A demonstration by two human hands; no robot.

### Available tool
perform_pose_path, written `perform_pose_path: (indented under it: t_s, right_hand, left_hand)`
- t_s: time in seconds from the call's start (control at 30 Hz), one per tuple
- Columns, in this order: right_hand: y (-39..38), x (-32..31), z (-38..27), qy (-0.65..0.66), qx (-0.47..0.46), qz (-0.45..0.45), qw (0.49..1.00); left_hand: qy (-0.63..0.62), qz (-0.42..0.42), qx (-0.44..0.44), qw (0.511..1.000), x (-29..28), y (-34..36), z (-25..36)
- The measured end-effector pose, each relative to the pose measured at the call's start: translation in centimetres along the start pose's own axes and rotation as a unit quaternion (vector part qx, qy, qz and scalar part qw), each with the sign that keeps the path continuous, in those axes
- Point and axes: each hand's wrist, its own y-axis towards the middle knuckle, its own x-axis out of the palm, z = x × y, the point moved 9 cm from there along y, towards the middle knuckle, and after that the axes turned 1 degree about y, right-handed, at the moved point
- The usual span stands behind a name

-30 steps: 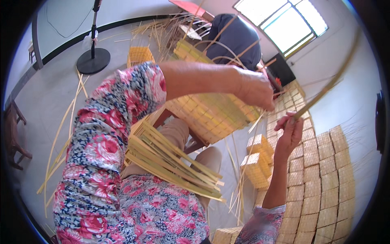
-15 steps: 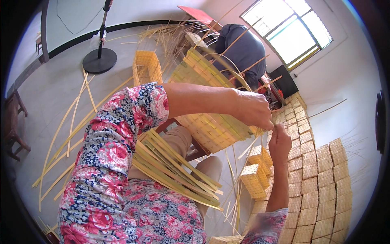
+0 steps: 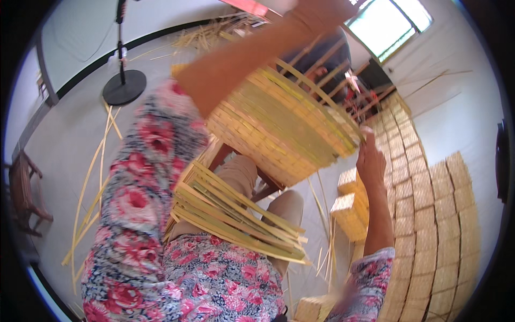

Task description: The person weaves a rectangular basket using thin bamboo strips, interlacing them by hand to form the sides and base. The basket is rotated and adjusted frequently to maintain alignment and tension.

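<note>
A large half-woven bamboo basket (image 3: 279, 123) lies tilted in front of me, its loose stakes pointing up and right. At its right corner my right hand (image 3: 372, 161) is closed on the end of a bamboo strip (image 3: 322, 96) running along the woven edge. My left hand (image 3: 324, 12) is raised above the basket, smeared by motion and partly cut off by the top of the view; whether it holds anything cannot be made out. Across my lap lies a bundle of flat bamboo strips (image 3: 236, 214).
Small woven baskets (image 3: 351, 212) stand right of my knees. Rows of stacked woven baskets (image 3: 424, 231) line the right wall. Opposite, a person in dark clothing (image 3: 338, 53) bends over. A round black stand base (image 3: 124, 87), a wooden stool (image 3: 27, 188) and loose strips (image 3: 91, 193) are at left.
My left hand has swung up and away from my right hand, which has lowered slightly at the basket's corner. The view has shifted, and a strip now lies along the basket's edge.
</note>
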Motion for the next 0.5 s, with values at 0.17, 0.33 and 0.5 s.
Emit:
perform_pose_path:
  t_s: [0.17, 0.33, 0.5]
  right_hand:
    - [-3.6, -2.4, 0.9, 0.125, -0.055, 0.205, 0.969]
    - [-3.3, 1.3, 5.3, 0.464, 0.138, 0.241, 0.841]
    - [-1.3, 4.3, 6.0, 0.601, 0.231, 0.196, 0.74]
  left_hand:
    - [0.014, -0.104, 0.109, 0.988, -8.2, -3.9, 2.5]
    - [0.049, -0.293, 0.098, 0.95, -4.9, -15.1, 3.0]
    - [0.119, -0.366, 0.039, 0.922, -3.0, -18.9, 1.3]
